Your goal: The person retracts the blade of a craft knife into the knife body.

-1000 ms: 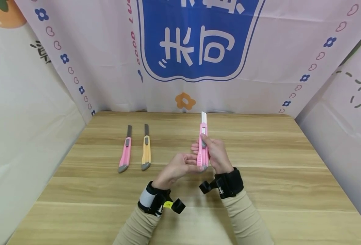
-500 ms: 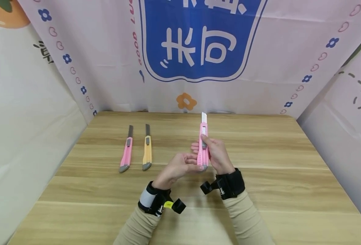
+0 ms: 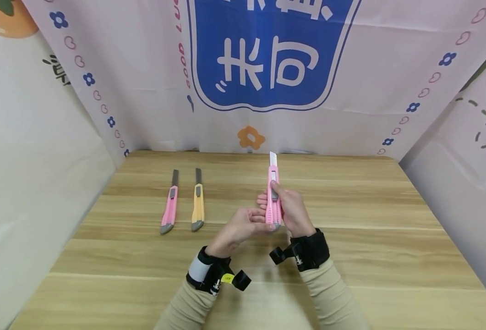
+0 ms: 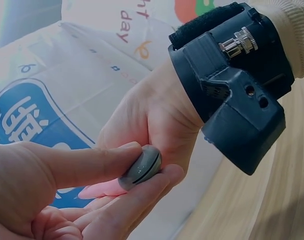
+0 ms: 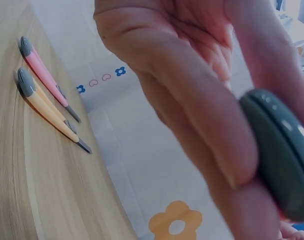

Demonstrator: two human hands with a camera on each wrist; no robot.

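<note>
Both hands hold one pink utility knife (image 3: pixel 273 211) above the table, its blade (image 3: pixel 273 158) out and pointing to the far edge. My right hand (image 3: pixel 294 208) grips the body from the right, thumb on the grey slider (image 3: pixel 274 192). At the near end, my left hand (image 3: pixel 238 227) pinches the grey end cap (image 4: pixel 144 167) between thumb and fingers, as the left wrist view shows. In the right wrist view that cap (image 5: pixel 282 155) looms close beside the left hand's fingers. Much of the right hand's grip is hidden behind the knife.
Left of the hands, a second pink utility knife (image 3: pixel 170 206) and a yellow utility knife (image 3: pixel 198 206) lie side by side on the wooden table (image 3: pixel 370 256), blades out and pointing away. A printed cloth (image 3: pixel 152 110) hangs behind the far edge.
Over the last second the knife's blade end has tilted very slightly to the left. Both hands keep their hold, and the two knives on the table stay put.
</note>
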